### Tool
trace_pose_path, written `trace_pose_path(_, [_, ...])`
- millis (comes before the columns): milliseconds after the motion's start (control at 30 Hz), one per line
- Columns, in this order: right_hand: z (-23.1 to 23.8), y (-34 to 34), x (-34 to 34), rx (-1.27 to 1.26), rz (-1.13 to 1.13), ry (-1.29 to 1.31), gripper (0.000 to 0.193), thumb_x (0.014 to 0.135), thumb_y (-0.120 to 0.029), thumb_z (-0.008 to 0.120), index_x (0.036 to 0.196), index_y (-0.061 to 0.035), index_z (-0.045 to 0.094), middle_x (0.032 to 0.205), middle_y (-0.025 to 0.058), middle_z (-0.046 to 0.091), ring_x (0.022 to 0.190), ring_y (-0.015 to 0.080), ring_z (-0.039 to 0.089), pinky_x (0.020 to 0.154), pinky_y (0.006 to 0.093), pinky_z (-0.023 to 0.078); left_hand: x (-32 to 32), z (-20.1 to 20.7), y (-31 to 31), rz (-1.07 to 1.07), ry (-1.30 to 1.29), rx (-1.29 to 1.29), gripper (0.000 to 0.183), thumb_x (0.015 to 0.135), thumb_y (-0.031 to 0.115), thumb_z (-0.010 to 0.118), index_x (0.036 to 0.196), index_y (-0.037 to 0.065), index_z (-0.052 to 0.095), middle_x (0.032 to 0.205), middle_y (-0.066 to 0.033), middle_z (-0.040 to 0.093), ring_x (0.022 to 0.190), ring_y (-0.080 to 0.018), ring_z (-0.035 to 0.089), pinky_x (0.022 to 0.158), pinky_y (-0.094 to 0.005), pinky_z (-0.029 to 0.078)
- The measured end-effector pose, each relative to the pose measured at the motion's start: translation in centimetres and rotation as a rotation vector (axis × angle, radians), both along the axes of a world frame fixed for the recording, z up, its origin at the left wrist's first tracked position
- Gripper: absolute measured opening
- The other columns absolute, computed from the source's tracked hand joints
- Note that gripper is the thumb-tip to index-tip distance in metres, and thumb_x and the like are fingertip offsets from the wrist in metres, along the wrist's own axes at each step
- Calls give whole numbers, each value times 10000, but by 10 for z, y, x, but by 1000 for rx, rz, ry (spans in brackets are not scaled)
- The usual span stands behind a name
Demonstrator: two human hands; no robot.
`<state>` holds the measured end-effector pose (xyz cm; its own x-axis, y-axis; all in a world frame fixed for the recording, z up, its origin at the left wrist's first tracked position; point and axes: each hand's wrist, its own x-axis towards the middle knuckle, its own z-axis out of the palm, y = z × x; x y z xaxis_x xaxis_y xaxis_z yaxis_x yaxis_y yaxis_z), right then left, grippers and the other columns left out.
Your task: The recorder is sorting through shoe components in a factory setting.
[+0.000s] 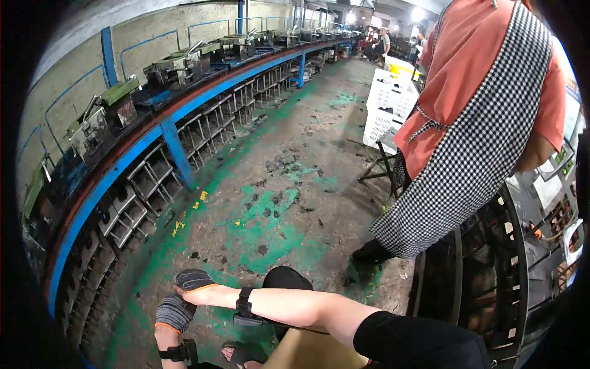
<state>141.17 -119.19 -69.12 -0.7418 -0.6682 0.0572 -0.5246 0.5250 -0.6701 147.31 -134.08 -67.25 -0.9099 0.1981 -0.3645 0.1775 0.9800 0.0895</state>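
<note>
My two hands meet low at the left, above the floor. Both wear grey knit gloves with orange cuff edges. The right hand point(195, 280) reaches across from the right and lies against the fingertip end of my left hand point(174, 312). Some bare skin shows where they touch. The fingers of both hands are mostly hidden, so whether one grips the other's glove I cannot tell. A black strap with a small box point(244, 304) is round my right forearm, and another black strap point(175, 352) is round my left wrist.
A long blue-edged bench point(178, 114) with several metal clamping machines point(178, 66) runs along the left wall. Metal racks point(149, 181) stand beneath it. Close on the right stands a person in a checked apron point(473, 135), near stacked white crates point(387, 98). Dark scraps litter the worn green floor point(270, 206).
</note>
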Motion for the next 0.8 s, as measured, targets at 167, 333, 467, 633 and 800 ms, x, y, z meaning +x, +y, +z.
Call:
trace_pose_path(167, [-3,-3,10,-79,35,71,200,835,-209,485,808,-34,578,840,141,651,828,319,645,711,450,517,4,-6,0,-106,5,-12,386,922,337,475,1213,124,613,1196,-164,637,1036,-349,620,868,-436,512])
trace_pose_path(333, [4,3,0,-38,71,56,183,797,-163,541,883,-59,665,973,175,671,928,359,646,786,442,533,-1,7,14,28,-127,-3,413,911,390,486,1194,126,630,1147,-163,660,1035,-347,622,869,-436,509])
trace_pose_path(467, [16,21,4,77,77,-14,242,777,-160,572,963,-54,683,1086,194,651,1048,361,617,866,443,517,7,-10,22,68,-122,-3,449,890,458,496,1141,122,659,1115,-169,668,1032,-347,624,876,-433,509])
trace_pose_path(633, [15,40,1,50,138,-67,258,730,-130,595,954,-34,678,1066,205,650,1037,376,617,858,436,514,0,-23,33,89,-112,158,552,847,567,521,1150,128,663,1171,-157,655,1072,-351,618,920,-432,490])
trace_pose_path(800, [9,48,-4,-67,146,78,188,612,-74,645,783,5,653,806,230,635,805,418,631,667,467,508,-6,-43,32,18,-97,141,510,885,513,486,1190,135,642,1212,-168,637,1105,-331,606,951,-404,481])
